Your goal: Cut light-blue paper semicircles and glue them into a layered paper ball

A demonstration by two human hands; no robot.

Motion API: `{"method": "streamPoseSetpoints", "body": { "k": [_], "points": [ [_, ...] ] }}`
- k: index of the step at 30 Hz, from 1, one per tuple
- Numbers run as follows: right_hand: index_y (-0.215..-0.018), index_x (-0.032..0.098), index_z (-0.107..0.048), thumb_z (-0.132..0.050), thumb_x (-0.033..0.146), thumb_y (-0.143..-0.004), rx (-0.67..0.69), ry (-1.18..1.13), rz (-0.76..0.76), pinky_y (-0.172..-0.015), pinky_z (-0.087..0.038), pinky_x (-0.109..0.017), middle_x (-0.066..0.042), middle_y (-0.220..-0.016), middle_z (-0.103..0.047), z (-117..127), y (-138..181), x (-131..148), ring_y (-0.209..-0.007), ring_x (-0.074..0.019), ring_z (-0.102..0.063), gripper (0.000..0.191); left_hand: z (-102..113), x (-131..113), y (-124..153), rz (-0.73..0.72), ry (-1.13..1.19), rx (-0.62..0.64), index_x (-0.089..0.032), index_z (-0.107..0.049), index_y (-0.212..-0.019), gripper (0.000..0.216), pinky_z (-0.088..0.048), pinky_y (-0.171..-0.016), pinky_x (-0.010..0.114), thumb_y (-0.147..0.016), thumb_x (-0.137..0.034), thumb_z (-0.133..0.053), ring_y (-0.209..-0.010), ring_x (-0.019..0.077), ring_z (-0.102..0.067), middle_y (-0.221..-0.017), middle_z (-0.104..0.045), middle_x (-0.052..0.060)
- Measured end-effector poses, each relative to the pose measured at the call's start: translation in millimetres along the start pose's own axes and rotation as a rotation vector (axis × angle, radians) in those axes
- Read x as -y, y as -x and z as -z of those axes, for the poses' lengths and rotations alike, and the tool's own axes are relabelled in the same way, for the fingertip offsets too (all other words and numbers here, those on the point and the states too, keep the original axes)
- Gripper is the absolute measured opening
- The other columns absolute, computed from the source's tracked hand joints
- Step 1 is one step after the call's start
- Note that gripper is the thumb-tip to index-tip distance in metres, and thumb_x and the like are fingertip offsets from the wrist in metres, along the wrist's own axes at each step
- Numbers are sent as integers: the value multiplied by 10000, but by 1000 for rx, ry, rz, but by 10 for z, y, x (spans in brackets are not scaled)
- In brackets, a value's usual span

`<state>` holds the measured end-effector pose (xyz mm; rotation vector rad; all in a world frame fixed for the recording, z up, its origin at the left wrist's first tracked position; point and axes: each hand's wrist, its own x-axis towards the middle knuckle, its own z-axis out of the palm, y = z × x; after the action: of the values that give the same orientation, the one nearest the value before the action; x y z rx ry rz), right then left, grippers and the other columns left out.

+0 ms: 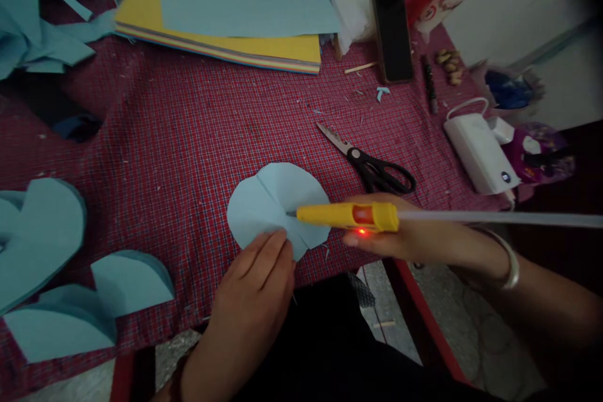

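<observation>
A light blue paper cutout [257, 204] with rounded lobes and a fold line across it lies near the front edge of the cloth-covered table. Fingers together, my left hand [259, 289] holds the cutout at its near edge; its thumb is mostly hidden. My right hand [409, 242] is closed around a yellow hot glue gun [348, 216] with a red light glowing on it. The nozzle points left, at the middle of the cutout by the fold; whether it touches is unclear. A white glue stick [499, 218] sticks out behind the gun.
Black-handled scissors [381, 169] lie open beyond my right hand. Folded blue paper pieces [132, 282] sit at left. A stack of coloured paper [245, 50] lies at the back, near a phone [392, 38]. A white box-shaped device [483, 154] stands at right.
</observation>
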<state>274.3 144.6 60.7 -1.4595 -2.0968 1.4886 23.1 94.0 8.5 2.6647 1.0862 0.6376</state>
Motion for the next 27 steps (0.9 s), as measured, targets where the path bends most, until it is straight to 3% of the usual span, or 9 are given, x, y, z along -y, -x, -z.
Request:
{"method": "streamPoseSetpoints", "body": {
  "k": [6, 10, 14, 17, 22, 27],
  "points": [
    [-768, 212, -471, -589, 404, -894, 130, 40, -135, -475, -342, -254, 26, -673, -487, 68, 475, -21, -542, -109, -450, 258, 8, 14, 4, -3, -37, 0, -72, -641, -1100, 243, -513, -970, 412, -877, -80, -544, -1121, 264, -596, -1196, -656, 135],
    [-811, 200, -488, -572, 428, -898, 41, -9, -105, -541, -381, -264, 9, -736, -515, 40, 324, -5, -601, -120, -479, 258, -5, 1, -12, -5, -53, -7, -79, -643, -1075, 225, -503, -985, 405, -866, -73, -559, -1120, 257, -596, -1185, -658, 139],
    [-839, 191, -508, -587, 423, -884, 62, -75, -47, -549, -383, -247, 21, -747, -509, -30, 198, -48, -624, -113, -482, 250, -6, -2, -10, -24, -65, -6, -64, -634, -1079, 235, -506, -969, 409, -858, -57, -557, -1099, 262, -602, -1182, -653, 151],
    [-806, 200, -492, -608, 419, -874, 113, -97, -54, -521, -364, -238, 37, -716, -483, -35, 319, -136, -597, -102, -457, 257, -18, 7, 1, -29, -74, -9, -70, -635, -1079, 240, -520, -942, 421, -858, -58, -542, -1084, 267, -608, -1188, -651, 153],
    [-838, 207, -500, -601, 421, -883, -45, -62, -143, -526, -381, -248, 28, -728, -512, -56, 537, -199, -595, -111, -477, 241, -19, 10, -18, -38, -100, -12, -100, -647, -1073, 260, -524, -928, 416, -851, -52, -521, -1067, 255, -618, -1154, -670, 136],
    [-795, 198, -494, -602, 403, -876, 4, -81, -126, -511, -366, -241, 26, -717, -498, -118, 546, -112, -591, -108, -473, 246, 0, -6, -58, -47, -106, -20, -98, -642, -1073, 261, -499, -949, 383, -849, -38, -523, -1074, 236, -612, -1136, -672, 125]
  ]
}}
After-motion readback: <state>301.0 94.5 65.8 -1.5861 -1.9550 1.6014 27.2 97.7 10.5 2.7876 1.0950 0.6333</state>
